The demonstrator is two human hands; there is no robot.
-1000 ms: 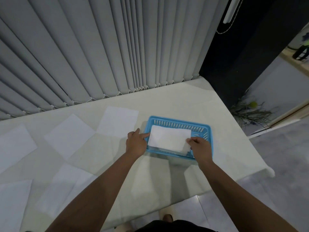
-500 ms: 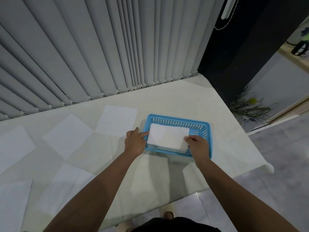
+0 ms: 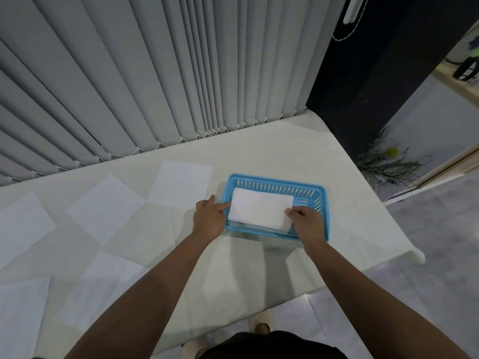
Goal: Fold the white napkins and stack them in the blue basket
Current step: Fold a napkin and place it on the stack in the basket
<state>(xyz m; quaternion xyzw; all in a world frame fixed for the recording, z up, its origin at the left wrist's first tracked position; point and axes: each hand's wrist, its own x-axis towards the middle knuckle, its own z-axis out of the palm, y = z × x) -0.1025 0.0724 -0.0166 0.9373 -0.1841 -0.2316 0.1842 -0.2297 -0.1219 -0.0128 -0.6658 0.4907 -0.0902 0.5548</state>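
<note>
A blue basket (image 3: 321,195) sits on the pale table (image 3: 285,151), and everything else is placed here in relation to it. Inside the basket lies a folded white napkin (image 3: 260,209), a flat rectangle that fills most of the floor and leaves a strip of slotted wall bare at the far side and at the right end. The left hand (image 3: 208,218) rests at the basket's left end, its index finger stretched across the rim to touch the napkin's left edge, the other fingers curled loosely. The right hand (image 3: 307,222) is over the basket's near right corner, thumb and fingers pinched together on the napkin's right end. The two hands are apart, one at each short end of the napkin. To the left of the basket, unfolded napkins (image 3: 103,207) lie flat and spread out on the table, the nearest one just beside the basket's far left corner. Beyond the basket, grey vertical blinds (image 3: 181,73) hang down to the table's far edge.
</note>
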